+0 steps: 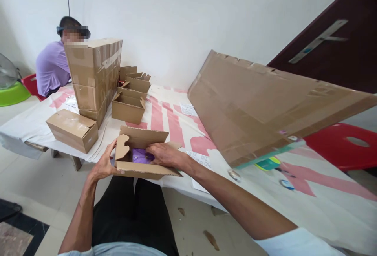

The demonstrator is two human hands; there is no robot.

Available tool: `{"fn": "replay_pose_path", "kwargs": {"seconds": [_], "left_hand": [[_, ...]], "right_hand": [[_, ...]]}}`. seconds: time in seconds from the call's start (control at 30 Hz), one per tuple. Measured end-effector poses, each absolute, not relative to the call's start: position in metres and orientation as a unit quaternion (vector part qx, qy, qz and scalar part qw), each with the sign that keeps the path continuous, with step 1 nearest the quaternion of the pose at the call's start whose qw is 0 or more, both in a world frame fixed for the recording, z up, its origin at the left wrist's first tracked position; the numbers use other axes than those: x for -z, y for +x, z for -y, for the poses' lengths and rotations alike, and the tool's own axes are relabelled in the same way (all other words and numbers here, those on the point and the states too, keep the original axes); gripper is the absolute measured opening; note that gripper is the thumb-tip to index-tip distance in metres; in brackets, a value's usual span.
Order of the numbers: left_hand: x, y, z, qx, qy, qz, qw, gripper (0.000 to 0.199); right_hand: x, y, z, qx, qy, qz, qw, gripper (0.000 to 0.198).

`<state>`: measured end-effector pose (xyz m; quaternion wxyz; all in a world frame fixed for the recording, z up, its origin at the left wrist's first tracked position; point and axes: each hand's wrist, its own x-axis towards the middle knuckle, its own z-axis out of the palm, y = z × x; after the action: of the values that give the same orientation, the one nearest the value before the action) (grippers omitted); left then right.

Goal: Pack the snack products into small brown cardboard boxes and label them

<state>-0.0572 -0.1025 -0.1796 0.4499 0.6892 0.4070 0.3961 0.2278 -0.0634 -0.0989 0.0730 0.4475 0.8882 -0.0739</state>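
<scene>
An open cardboard box (138, 166) rests at the near edge of the table, its flaps standing up. My left hand (104, 161) grips the box's left end, thumb and fingers apart around the corner. Inside lies a purple item (140, 156) with a shiny surface, its kind unclear. My right hand (165, 155) reaches into the box from the right, fingers bent down onto the purple item's right side. The fingertips of that hand are partly hidden.
Closed boxes stand stacked (85, 63) at the left, with a single closed box (72, 128) before them. Several open boxes (128, 108) line up behind. A large cardboard sheet (259, 106) leans at right, near tape rolls (234, 175) and a red stool (341, 146). A person (53, 65) sits far left.
</scene>
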Motion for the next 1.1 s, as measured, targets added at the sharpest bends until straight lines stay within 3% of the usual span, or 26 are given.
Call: {"fn": "replay_pose_path", "kwargs": {"seconds": [0.1,0.3,0.53,0.7,0.87,0.97,1.1], "left_hand": [[0.181,-0.051,0.103,-0.407,0.693,-0.400,0.441,0.130],[0.182,-0.051,0.103,-0.408,0.697,-0.399,0.435,0.128],[0.178,-0.052,0.107,-0.412,0.685,-0.390,0.456,0.127],[0.178,-0.050,0.103,-0.417,0.686,-0.395,0.447,0.124],[0.182,-0.045,0.092,-0.414,0.697,-0.396,0.430,0.127],[0.170,-0.054,0.092,-0.379,0.718,-0.417,0.408,0.123],[0.122,-0.065,0.102,-0.432,0.730,-0.417,0.328,0.090]], "right_hand": [[0.101,0.227,0.064,0.057,0.450,-0.884,0.117,0.015],[0.099,0.225,0.063,0.081,0.449,-0.883,0.109,0.001],[0.095,0.228,0.065,0.098,0.430,-0.893,0.093,0.024],[0.074,0.244,0.073,0.079,0.422,-0.899,-0.086,0.022],[0.031,0.261,0.078,0.167,0.413,-0.836,-0.320,0.019],[0.013,0.265,0.079,0.239,0.434,-0.788,-0.365,0.023],[0.006,0.261,0.075,0.266,0.432,-0.772,-0.382,0.028]]}}
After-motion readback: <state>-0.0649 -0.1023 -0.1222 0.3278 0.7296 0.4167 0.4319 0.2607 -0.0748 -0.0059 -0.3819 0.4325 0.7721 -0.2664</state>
